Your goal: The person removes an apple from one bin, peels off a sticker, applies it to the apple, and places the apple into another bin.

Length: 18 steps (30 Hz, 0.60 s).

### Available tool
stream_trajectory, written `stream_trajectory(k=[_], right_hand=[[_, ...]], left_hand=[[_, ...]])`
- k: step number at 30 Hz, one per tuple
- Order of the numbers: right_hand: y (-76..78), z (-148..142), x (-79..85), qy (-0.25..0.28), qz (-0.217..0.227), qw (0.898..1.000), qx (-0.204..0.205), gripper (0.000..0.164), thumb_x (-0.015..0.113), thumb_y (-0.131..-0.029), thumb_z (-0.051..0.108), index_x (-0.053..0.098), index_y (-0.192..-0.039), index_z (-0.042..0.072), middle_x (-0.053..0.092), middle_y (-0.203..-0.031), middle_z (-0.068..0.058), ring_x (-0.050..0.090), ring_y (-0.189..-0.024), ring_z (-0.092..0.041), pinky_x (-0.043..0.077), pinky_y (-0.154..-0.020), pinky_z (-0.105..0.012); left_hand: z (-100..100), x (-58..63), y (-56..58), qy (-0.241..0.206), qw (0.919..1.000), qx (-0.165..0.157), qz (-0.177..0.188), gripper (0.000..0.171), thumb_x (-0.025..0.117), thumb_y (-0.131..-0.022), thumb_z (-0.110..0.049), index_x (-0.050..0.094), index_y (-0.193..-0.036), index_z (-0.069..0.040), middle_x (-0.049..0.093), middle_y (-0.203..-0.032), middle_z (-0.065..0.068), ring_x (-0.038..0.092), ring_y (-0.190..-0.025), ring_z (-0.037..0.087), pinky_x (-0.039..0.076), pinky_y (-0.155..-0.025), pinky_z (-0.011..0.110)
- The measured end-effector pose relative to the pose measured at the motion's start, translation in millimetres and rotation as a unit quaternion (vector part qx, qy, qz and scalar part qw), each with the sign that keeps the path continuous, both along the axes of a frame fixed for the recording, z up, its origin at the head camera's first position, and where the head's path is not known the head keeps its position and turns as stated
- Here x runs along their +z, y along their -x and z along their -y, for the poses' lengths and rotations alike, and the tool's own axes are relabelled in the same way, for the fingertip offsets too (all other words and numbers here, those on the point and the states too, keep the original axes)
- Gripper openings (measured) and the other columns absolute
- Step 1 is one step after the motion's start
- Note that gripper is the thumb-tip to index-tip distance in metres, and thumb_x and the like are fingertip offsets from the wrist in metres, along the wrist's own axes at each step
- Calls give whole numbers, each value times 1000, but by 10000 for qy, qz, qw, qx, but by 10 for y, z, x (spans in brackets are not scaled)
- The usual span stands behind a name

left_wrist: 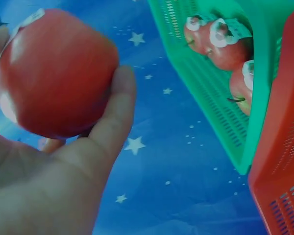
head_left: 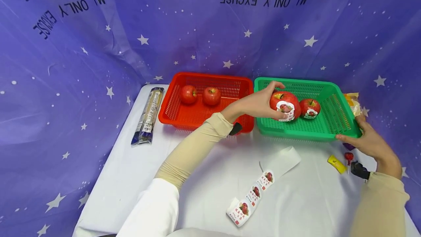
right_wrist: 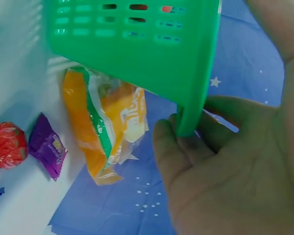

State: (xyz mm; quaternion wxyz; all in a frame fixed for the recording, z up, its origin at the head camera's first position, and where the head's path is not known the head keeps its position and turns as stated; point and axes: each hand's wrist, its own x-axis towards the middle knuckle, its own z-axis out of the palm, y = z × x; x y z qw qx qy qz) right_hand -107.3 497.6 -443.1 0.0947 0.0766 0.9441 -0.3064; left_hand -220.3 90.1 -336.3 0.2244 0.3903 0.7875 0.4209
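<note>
My left hand (head_left: pixel 254 104) grips a red apple (head_left: pixel 289 98) with a white printed sticker on its side, up above the green basket (head_left: pixel 296 134). In the left wrist view, thumb and fingers curl round this apple (left_wrist: pixel 59 73). Inside the green basket sits another stickered apple (head_left: pixel 310 108) in the head view; the left wrist view shows several stickered apples (left_wrist: pixel 230 51) there. My right hand (head_left: pixel 375 142) holds the green basket at its near right corner. In the right wrist view its fingers hook round the basket's rim (right_wrist: pixel 198 93).
A red basket (head_left: pixel 190 123) with two apples (head_left: pixel 211 96) adjoins the green one on the left. Left of it lies a long wrapped packet (head_left: pixel 148 116). A sticker strip (head_left: pixel 253 196) curls across the near table. Yellow candy (head_left: pixel 337 164), a lollipop (head_left: pixel 349 156) and an orange packet (right_wrist: pixel 105 122) lie right.
</note>
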Motion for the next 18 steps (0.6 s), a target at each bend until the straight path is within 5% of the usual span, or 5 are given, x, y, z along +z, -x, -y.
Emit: stream_trajectory(k=[9,18], right_hand=[[6,-18,-52,-210,14,9996,-213,105,60,-90,52,-15,-151,10,-22,-155,-24,-7,-136,-61,16,-93,-79],[24,8,-67,-464,-111,9987,-180,105,59,-90,51,-12,-151,3,-16,-154,-31,-2,-134,-64,18,-92,-79]], left_hand=[[-377,-93,280,1315,9863,-587,-805,76,82,-71,-40,42,-133,-24,51,-124,-9,52,-106,5,49,-81,17],[-616,-160,293,2828,9498,-617,-1187,70,79,-77,-35,40,-134,-27,49,-127,-10,46,-113,6,45,-88,20]])
